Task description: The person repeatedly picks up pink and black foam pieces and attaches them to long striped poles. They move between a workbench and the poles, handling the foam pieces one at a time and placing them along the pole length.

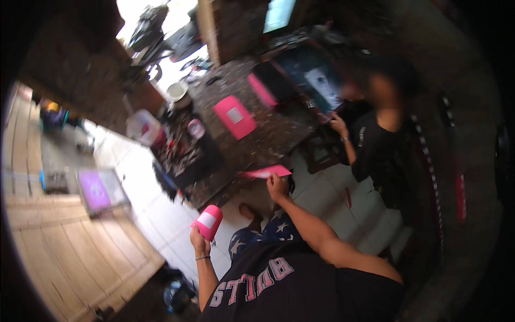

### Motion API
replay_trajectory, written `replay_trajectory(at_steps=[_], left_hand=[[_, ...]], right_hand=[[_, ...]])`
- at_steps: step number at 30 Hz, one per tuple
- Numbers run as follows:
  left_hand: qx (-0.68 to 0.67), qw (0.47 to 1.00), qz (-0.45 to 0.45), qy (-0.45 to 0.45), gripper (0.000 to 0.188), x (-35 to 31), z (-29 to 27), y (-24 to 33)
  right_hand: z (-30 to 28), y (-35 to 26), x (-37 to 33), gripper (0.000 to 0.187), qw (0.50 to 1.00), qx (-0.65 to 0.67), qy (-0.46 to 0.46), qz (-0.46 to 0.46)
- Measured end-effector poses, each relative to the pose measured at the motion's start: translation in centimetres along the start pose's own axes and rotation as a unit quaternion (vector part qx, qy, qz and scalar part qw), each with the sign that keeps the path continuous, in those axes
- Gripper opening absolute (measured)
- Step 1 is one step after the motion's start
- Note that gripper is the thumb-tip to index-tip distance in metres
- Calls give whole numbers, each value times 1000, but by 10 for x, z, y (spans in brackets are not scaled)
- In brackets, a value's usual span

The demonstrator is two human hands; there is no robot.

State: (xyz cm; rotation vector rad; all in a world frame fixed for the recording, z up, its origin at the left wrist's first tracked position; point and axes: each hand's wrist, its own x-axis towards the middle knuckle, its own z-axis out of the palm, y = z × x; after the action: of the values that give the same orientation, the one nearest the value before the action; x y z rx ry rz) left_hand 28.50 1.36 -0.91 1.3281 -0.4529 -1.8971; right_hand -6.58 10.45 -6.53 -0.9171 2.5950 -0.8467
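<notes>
My left hand (200,242) grips the lower end of a bent pink sheet (213,213) with a white rectangle on it, held over the tiled floor left of my legs. In my right hand (277,188) is another pink sheet (283,170), pinched by its edge and seen almost side-on near the table's front edge. A third pink sheet (245,126), rounded at the corners and bearing a white rectangle, lies flat on the stained dark table (268,137).
A black-topped pink stack (276,80) lies farther back. Beside it, a co-worker's hand (339,124) touches a framed dark screen (295,67). At the table's left are cluttered tools (185,147), a plastic tub (144,126) and a white bucket (176,92). A purple-and-grey panel (96,190) lies left.
</notes>
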Motion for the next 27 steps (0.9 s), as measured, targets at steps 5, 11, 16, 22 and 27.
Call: replay_trajectory(at_steps=[5, 11, 16, 22, 27], left_hand=[[234, 967, 22, -93, 41, 36, 83, -15], [332, 892, 44, -303, 40, 52, 200, -135], [339, 842, 15, -420, 17, -79, 302, -245], [502, 630, 234, -544, 8, -227, 402, -384], [431, 550, 380, -607, 17, -354, 470, -486]], right_hand=[[-104, 54, -53, 16, 996, 53, 68, 31], [-202, 178, -120, 16, 936, 147, 255, 191], [-286, 285, -204, 23, 875, 333, 252, 246], [-391, 416, -319, 31, 896, 282, 228, 257], [-438, 504, -414, 34, 820, 243, 366, 367]])
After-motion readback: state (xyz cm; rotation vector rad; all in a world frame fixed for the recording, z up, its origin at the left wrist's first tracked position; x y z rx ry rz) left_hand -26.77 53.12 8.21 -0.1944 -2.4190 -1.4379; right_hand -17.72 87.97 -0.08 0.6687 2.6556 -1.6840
